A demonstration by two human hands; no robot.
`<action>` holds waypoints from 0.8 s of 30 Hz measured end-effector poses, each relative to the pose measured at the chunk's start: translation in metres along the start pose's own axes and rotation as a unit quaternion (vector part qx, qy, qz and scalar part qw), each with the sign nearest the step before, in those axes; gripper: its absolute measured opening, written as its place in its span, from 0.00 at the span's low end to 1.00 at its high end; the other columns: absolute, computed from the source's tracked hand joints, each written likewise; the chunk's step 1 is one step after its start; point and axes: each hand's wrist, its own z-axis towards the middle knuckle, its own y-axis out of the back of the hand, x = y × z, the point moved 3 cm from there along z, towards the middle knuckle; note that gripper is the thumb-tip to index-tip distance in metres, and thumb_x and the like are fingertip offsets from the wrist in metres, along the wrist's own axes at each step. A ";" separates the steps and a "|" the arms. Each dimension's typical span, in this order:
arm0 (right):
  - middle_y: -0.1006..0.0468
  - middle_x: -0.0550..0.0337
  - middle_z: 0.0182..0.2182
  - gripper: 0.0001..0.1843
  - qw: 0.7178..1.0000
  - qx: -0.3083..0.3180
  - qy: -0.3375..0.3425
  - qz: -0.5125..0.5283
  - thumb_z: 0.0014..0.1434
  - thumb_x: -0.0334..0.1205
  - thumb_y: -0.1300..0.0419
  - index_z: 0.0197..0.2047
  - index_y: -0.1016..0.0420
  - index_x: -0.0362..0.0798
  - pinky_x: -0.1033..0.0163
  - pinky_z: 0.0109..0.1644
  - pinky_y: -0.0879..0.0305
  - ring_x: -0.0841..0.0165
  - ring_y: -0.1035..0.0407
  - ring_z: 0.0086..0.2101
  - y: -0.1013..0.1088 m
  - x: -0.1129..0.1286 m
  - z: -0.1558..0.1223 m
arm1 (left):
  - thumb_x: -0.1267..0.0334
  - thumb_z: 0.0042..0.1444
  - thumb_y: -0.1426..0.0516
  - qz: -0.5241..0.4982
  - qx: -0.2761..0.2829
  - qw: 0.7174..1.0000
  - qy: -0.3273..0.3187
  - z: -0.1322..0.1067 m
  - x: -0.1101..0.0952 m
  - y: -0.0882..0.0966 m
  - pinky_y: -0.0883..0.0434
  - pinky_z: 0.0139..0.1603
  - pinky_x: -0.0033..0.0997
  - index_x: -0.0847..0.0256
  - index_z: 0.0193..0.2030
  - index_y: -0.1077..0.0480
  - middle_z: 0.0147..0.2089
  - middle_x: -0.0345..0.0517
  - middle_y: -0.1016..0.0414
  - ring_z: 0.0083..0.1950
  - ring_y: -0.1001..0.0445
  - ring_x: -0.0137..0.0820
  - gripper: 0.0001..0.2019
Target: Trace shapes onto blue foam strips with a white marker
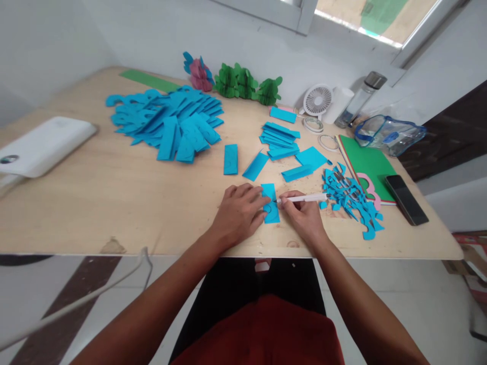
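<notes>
A small rectangle of blue paper [271,213] lies on the wooden table [182,213] in front of me, with a curved line drawn on it. Flat on the table, my left hand [239,209] presses the paper's left edge with its fingertips, fingers stretched out. My right hand [300,210] grips a white pen [310,198], its tip on the paper's right side. Just beyond lie two more blue pieces, an upright strip [230,159] and a slanted folded strip [255,166].
A heap of blue cut shapes [167,119] spreads at the back left. Blue scraps [348,195] lie right of my hand, near a green paper stack [367,162] and a phone [406,199]. Folded blue papers [279,139], a fan [318,100] and green paper figures [236,81] stand further back.
</notes>
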 end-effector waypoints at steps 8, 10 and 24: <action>0.21 0.58 0.29 0.09 1.000 0.011 0.010 -0.009 0.56 0.44 0.40 0.37 0.24 0.47 0.65 0.32 0.35 0.66 0.27 0.32 -0.003 0.001 -0.003 | 0.61 0.63 0.48 -0.002 0.004 1.000 0.003 0.000 0.001 -0.002 0.37 0.54 0.52 0.56 0.51 0.25 0.58 0.53 0.26 0.59 0.33 0.48 0.14; 0.21 0.59 0.29 0.09 1.000 0.011 0.011 -0.014 0.56 0.43 0.40 0.37 0.24 0.47 0.65 0.32 0.35 0.66 0.27 0.31 -0.003 0.002 -0.003 | 0.61 0.63 0.48 -0.003 0.004 1.000 0.003 0.000 0.001 -0.002 0.37 0.55 0.52 0.56 0.51 0.25 0.58 0.53 0.26 0.59 0.33 0.48 0.14; 0.23 0.59 0.27 0.09 0.999 0.016 0.012 -0.032 0.57 0.44 0.41 0.35 0.24 0.48 0.64 0.32 0.36 0.67 0.29 0.29 -0.003 0.009 -0.005 | 0.61 0.62 0.48 -0.003 -0.002 1.000 0.004 0.000 0.000 -0.002 0.38 0.56 0.52 0.54 0.50 0.25 0.56 0.52 0.26 0.60 0.35 0.48 0.14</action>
